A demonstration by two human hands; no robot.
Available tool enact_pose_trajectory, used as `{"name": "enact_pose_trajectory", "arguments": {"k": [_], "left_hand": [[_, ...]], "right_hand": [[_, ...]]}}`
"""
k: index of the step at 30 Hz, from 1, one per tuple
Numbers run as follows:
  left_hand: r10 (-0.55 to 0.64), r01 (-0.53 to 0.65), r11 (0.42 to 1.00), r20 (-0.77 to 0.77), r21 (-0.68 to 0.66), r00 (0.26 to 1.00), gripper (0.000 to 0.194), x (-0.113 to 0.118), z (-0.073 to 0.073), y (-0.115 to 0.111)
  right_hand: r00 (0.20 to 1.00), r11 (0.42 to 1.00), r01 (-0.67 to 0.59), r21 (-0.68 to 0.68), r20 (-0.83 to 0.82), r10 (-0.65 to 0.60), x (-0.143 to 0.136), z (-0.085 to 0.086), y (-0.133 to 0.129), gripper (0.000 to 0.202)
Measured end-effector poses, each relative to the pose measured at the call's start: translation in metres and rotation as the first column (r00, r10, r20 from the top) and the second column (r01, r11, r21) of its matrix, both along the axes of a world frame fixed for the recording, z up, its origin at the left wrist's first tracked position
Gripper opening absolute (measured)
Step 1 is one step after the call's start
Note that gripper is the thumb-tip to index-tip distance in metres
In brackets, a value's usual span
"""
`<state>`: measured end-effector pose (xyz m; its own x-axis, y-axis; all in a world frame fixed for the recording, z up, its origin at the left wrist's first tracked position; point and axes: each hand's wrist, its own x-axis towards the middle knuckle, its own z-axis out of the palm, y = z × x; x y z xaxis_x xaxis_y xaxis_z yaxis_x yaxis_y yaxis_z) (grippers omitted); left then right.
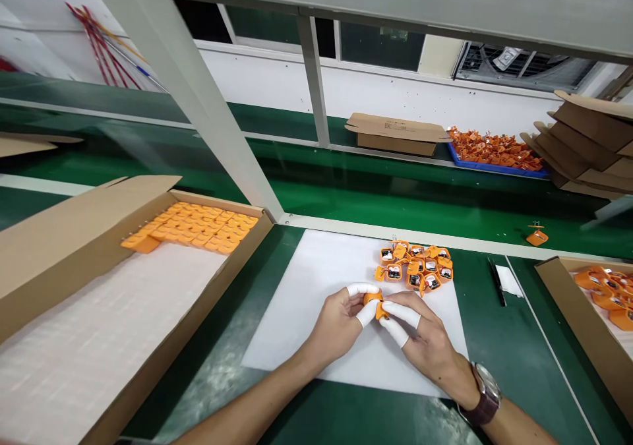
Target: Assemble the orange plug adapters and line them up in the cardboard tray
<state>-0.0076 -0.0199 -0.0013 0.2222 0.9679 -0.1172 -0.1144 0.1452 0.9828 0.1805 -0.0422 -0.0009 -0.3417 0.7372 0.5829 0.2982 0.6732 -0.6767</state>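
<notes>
Between my two hands, over a white foam sheet (297, 300), is a small orange part (373, 297). My left hand (341, 323) pinches it from the left, with white covers on thumb and forefinger. My right hand (422, 329) grips its right side with white-covered fingertips; a watch is on that wrist. Just beyond my fingers, several open orange housings (418, 267) with dark and white pieces inside lie grouped at the sheet's far right corner.
At left, an open cardboard box (232, 290) holds rows of orange parts. Another box (568, 300) with orange pieces stands right, near a black pen (497, 281). Beyond a metal frame (198, 102), a blue tray (499, 166) holds many orange parts.
</notes>
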Motion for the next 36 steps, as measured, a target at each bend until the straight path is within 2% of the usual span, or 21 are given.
{"name": "enact_pose_trajectory", "arguments": {"k": [7,10,13,15,18,20,22,25,30,36], "left_hand": [[-0.289,0.288,0.957,0.033,0.027,0.957,0.039,-0.011,0.004,0.004],[-0.325,0.323,0.943,0.004,0.079,0.946,0.040,-0.009,0.003,0.002],[-0.289,0.291,0.953,-0.038,0.090,0.957,0.041,-0.007,0.004,0.000],[-0.264,0.267,0.961,-0.052,0.071,0.963,0.043,-0.007,0.006,0.000],[-0.284,0.287,0.957,-0.048,0.053,0.957,0.046,-0.009,0.010,0.000],[-0.317,0.318,0.947,-0.035,0.050,0.948,0.046,-0.011,0.013,-0.001],[-0.336,0.338,0.940,-0.034,0.046,0.941,0.046,-0.012,0.014,-0.002],[-0.341,0.342,0.939,-0.045,0.032,0.939,0.045,-0.012,0.015,-0.003],[-0.334,0.335,0.942,-0.064,0.012,0.940,0.043,-0.010,0.014,-0.004],[-0.242,0.242,0.970,-0.092,-0.006,0.966,0.040,-0.003,0.011,-0.005]], "right_hand": [[0.999,0.999,0.019,0.035,0.031,-0.020,0.004,-0.001,0.003,0.057],[0.999,1.000,-0.011,0.010,0.039,0.010,0.004,-0.002,0.002,0.053],[0.999,0.988,-0.044,-0.149,-0.006,0.043,0.004,0.000,0.001,0.042],[0.995,0.942,-0.052,-0.331,-0.095,0.022,0.004,0.001,0.001,0.034],[0.972,0.802,-0.120,-0.585,-0.235,-0.026,0.003,-0.001,0.003,0.030],[0.953,0.709,-0.195,-0.678,-0.301,-0.026,0.002,-0.003,0.004,0.035],[0.933,0.666,-0.253,-0.701,-0.359,-0.022,0.001,-0.005,0.004,0.039],[0.915,0.676,-0.280,-0.682,-0.403,-0.027,-0.002,-0.006,0.004,0.040],[0.937,0.705,-0.193,-0.683,-0.341,-0.074,-0.005,-0.011,0.002,0.035],[0.943,0.724,-0.160,-0.671,-0.320,-0.088,-0.005,-0.014,0.002,0.030]]}}
